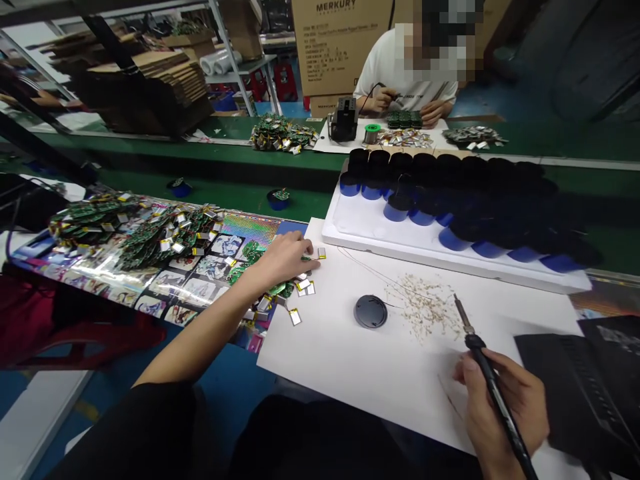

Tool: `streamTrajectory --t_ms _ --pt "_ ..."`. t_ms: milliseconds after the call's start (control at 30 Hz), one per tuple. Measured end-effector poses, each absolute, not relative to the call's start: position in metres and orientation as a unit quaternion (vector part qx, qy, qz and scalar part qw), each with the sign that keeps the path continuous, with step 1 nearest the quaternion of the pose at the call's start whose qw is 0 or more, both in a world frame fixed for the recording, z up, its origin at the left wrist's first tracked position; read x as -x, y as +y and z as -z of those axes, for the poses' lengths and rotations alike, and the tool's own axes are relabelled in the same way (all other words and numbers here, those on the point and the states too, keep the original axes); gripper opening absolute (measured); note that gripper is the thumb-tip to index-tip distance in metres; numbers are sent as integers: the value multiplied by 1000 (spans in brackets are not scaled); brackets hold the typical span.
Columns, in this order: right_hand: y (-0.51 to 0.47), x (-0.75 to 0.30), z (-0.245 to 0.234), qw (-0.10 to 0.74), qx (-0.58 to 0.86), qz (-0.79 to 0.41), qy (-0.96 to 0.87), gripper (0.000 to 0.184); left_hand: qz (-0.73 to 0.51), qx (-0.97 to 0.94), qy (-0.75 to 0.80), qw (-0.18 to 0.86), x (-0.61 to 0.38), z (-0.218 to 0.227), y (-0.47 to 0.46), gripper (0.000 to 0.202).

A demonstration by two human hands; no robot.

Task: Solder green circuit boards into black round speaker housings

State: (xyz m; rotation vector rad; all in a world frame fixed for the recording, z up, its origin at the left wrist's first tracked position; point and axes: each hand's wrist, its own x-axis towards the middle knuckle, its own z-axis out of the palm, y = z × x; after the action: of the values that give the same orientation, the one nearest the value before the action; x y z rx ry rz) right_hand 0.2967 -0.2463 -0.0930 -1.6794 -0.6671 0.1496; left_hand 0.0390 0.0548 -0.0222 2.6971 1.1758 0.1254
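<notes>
My left hand [287,259] is over a small heap of green circuit boards [253,253] with little silver batteries attached. Its thumb and fingers are apart, and one battery [321,253] lies just beyond the fingertips. What lies under the palm is hidden. On the right, my right hand [505,400] grips a soldering iron [484,360] like a pen, its tip pointing up and away. Between the hands, a round dark plastic cap [371,311] rests on the white sheet [345,360], with thin wires touching it. Beside it are scattered pale crumbs [430,307], left of the iron's tip.
Behind the sheet, a white foam tray [360,227] carries rows of black-and-blue cups [397,208]. Bigger piles of circuit boards [165,233] cover the left bench. Black sheets [565,387] lie at right. Across the green conveyor [225,173], another person [405,80] holds an iron.
</notes>
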Motion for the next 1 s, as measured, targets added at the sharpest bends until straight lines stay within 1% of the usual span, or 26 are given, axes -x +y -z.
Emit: streamTrajectory --t_ms 100,167,233,367,433,500,633,700,800,833,900,1000 --pt "-245 -295 90 651 694 -96 -292 43 -26 -914 374 153 -29 24 59 25" --pt "-246 -293 91 670 668 -108 -305 47 -48 -907 362 209 -26 23 56 20" --pt "-247 -293 91 670 657 -113 -327 46 -72 -889 364 268 -26 20 53 19" --pt "-246 -292 88 638 659 -83 -389 32 -138 -831 382 380 -29 11 52 28" --pt "-243 -291 85 630 655 -59 -413 24 -199 -804 393 399 -32 8 53 31" --pt "-239 -290 82 630 649 -46 -424 18 -241 -794 393 396 -36 8 53 30" --pt "-233 -285 79 624 644 -53 -440 13 -245 -815 360 382 -40 19 52 21" --pt "-231 -283 80 617 650 -55 -440 12 -281 -834 347 325 -40 25 50 18" --pt "-231 -280 80 605 663 -54 -438 13 -337 -874 296 189 -37 32 48 15" --pt "-231 -280 81 599 666 -53 -442 13 -335 -888 274 156 -35 34 48 15" --pt "-231 -280 81 593 668 -51 -446 12 -308 -910 246 126 -33 39 47 15" --pt "-229 -280 82 599 667 -48 -440 12 -268 -916 261 146 -33 50 47 21"
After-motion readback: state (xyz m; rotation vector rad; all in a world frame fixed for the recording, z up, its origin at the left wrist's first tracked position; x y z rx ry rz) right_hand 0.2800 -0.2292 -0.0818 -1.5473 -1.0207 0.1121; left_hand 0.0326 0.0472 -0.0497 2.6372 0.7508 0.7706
